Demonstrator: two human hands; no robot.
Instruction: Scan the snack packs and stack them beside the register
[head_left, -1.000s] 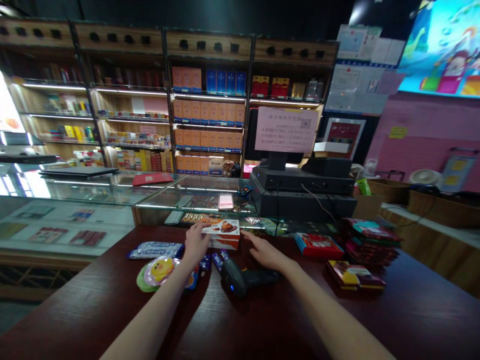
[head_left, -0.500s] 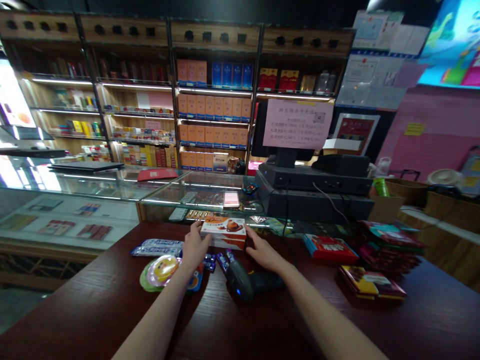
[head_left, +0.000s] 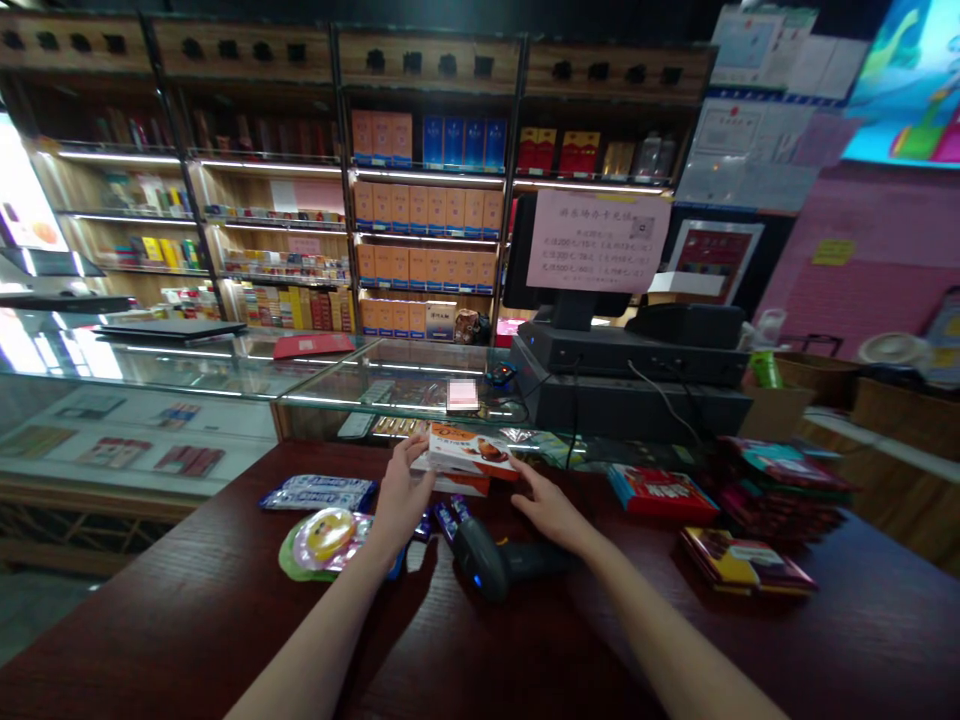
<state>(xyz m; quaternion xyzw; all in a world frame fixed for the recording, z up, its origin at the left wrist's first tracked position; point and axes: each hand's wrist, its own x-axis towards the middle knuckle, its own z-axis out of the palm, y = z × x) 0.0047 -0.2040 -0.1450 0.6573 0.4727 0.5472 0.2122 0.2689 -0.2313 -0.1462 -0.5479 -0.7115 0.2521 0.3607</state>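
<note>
An orange-and-white chocolate box [head_left: 472, 452] lies slightly turned on top of a similar box [head_left: 461, 483], overhanging it to the right. My left hand [head_left: 405, 492] grips the left side of the boxes, fingers behind and thumb in front; which layer it holds is partly hidden. My right hand [head_left: 551, 508] holds the upper box at its right end, between fingertips and thumb. In front of the boxes lies a black barcode scanner [head_left: 484, 565], beside small purple-wrapped bars [head_left: 452, 515]. Left of my left hand are blue-and-white packets [head_left: 319, 493] and a round yellow-faced package [head_left: 330, 538].
On the right of the dark wooden counter [head_left: 187, 620] lie a red box [head_left: 661, 494], yellow-and-maroon packs [head_left: 746, 562] and a pile of packets [head_left: 784, 485]. Behind stand a glass display case [head_left: 397, 370] and a register monitor [head_left: 592, 245] with a paper sign.
The upper chocolate box has shifted right and turned on the lower one. Both hands have moved slightly right with it. The scanner stays in place.
</note>
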